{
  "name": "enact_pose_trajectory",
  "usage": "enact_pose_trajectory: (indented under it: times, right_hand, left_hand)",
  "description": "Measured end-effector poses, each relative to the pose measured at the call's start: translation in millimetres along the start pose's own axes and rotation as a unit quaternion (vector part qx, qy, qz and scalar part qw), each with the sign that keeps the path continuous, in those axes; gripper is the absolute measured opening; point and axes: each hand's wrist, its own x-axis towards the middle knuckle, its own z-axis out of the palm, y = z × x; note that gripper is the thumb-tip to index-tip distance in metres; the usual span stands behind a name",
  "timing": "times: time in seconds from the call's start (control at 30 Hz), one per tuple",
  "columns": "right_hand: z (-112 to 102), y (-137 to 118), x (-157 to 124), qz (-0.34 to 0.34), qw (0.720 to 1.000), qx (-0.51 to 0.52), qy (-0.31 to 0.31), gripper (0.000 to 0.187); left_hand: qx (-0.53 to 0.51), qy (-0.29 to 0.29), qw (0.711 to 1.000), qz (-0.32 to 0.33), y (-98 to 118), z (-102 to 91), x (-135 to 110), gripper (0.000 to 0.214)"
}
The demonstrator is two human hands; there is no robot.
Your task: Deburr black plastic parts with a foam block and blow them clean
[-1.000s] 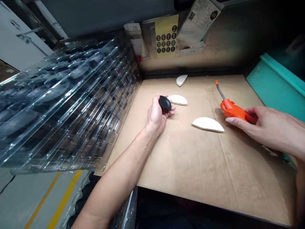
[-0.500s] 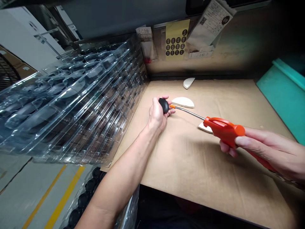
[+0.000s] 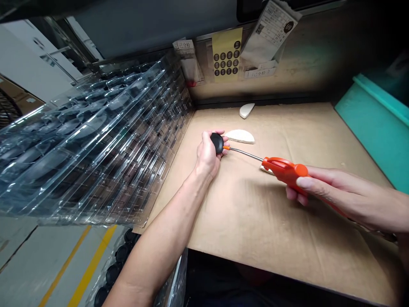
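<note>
My left hand [image 3: 206,155] is closed around a black, rounded, glossy part [image 3: 217,143], holding it above the cardboard with its smooth face turned right. An orange air blow gun [image 3: 283,168] is gripped in my right hand [image 3: 341,194], thumb along its rear. Its thin metal nozzle points left, and the orange tip ends right beside the black part; whether they touch I cannot tell. Behind my left fingers lies a white half-round pad [image 3: 241,136]. A second pad [image 3: 247,111] rests farther back, and another pale piece [image 3: 266,169] is mostly hidden under the gun.
Stacked clear plastic trays [image 3: 96,145] holding dark parts rise on the left. A teal bin [image 3: 373,123] stands at the right. Labels and a yellow sticker sheet [image 3: 227,55] hang on the back wall. Black round parts [image 3: 113,273] sit below the cardboard's [image 3: 255,221] left edge.
The view has shifted slightly, moving the scene left. My right hand has brought the blow gun a little left, and its tip now sits slightly lower against the black part.
</note>
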Motion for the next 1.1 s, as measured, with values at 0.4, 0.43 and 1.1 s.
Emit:
enact_pose_trajectory:
  times: [0.4,0.43,1.1]
  right_hand:
    - [-2.9,2.2,-0.5,0.043,0.996,0.053,-0.055,0.055]
    - [-2.5,1.9,0.4,0.047,0.996,0.046,-0.056,0.054]
    - [0.8,-5.0,-0.5,0.025,0.995,0.051,-0.085,0.048]
  left_hand:
    - [-0.058,0.016,0.997,-0.042,7.4,-4.2,6.1,0.031]
    - [-0.051,0.015,0.998,-0.04,6.6,-3.1,4.7,0.031]
    - [-0.058,0.007,0.996,-0.072,9.5,-3.9,5.3,0.033]
